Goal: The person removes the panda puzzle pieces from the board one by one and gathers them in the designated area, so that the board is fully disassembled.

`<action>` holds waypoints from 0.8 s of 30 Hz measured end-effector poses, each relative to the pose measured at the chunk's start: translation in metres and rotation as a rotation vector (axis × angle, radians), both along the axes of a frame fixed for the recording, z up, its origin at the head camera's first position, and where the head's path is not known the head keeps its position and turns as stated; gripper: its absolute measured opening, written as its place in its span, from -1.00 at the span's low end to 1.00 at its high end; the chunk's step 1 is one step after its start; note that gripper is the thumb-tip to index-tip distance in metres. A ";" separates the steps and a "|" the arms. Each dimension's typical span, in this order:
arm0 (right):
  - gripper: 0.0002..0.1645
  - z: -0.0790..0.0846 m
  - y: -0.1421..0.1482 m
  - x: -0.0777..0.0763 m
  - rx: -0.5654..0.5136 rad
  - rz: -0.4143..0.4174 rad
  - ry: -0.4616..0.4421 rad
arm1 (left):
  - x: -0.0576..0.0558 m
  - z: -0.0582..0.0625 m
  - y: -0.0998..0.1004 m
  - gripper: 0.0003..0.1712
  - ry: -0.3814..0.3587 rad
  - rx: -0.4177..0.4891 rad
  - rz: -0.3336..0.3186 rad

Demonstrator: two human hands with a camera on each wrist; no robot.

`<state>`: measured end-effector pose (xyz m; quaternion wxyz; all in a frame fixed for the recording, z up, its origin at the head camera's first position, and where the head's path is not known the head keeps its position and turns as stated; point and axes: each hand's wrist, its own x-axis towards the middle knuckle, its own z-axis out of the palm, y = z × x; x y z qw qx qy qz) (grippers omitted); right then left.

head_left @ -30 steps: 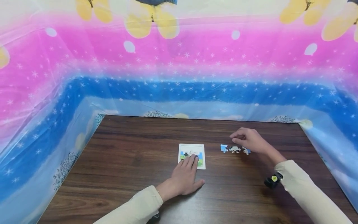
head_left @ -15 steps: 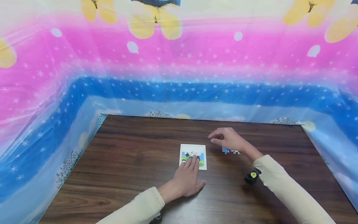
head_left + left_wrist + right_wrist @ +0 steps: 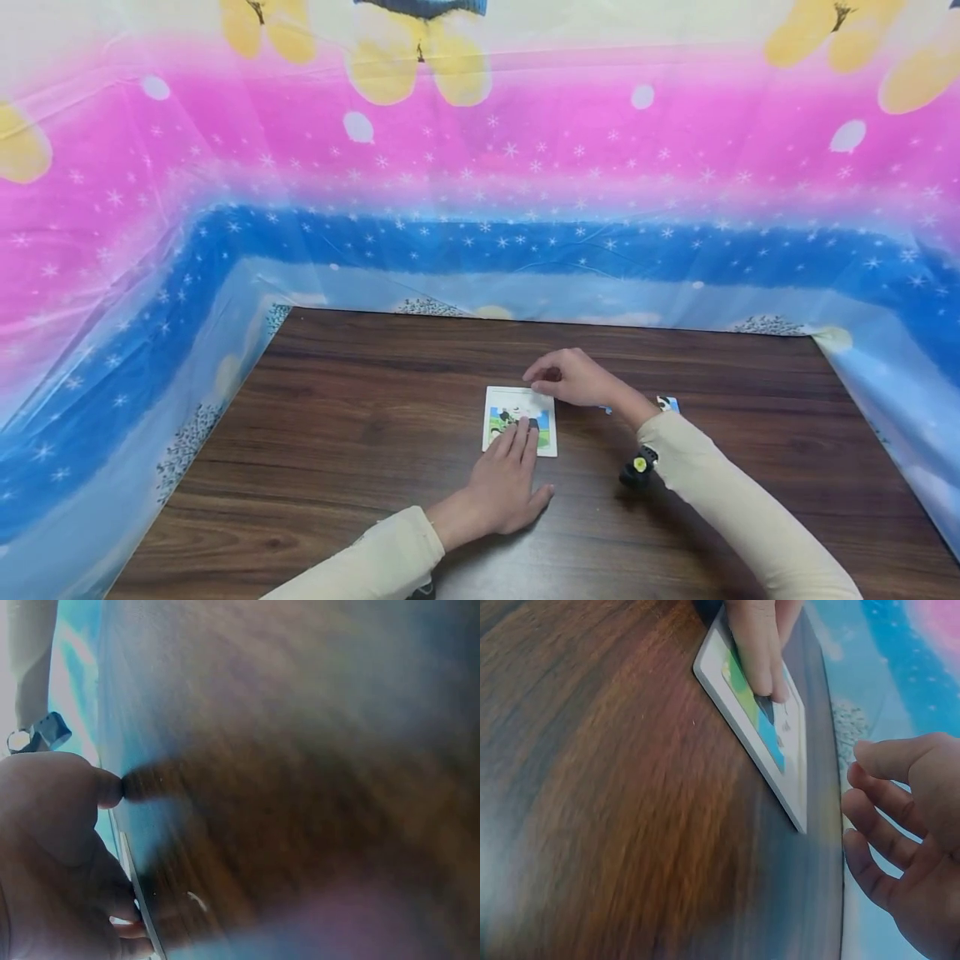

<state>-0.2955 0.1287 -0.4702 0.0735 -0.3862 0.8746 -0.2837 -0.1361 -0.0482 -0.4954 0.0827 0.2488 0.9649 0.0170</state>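
Lying flat on the dark wooden table (image 3: 375,400), the white-framed puzzle board (image 3: 552,429) is kept directly in front of the person, probably so that it can be reached by both hands. Its near part is pressed by the left hand (image 3: 504,487), whose fingers are straight and laid over the printed picture; most likely this is done so that the board and its pieces do not slide. By the right hand (image 3: 577,379) the far right corner is approached from above, without contact. Its fingers are bent loosely, the thumb being a little apart from them, and no piece can be seen between them. To the right of the board, a loose piece (image 3: 671,404) is partly covered by the sleeve (image 3: 678,437), and another (image 3: 606,409) by the forearm; they seem to be placed there for easy picking.
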 end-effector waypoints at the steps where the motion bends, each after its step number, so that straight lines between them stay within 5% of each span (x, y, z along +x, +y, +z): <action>1: -0.76 -0.001 -0.003 0.000 0.004 0.007 -0.002 | 0.001 0.000 0.000 -0.06 -0.009 0.005 0.004; 24: -0.87 -0.011 -0.050 -0.001 0.048 0.173 -0.038 | 0.004 0.009 0.000 -0.07 -0.058 0.031 0.040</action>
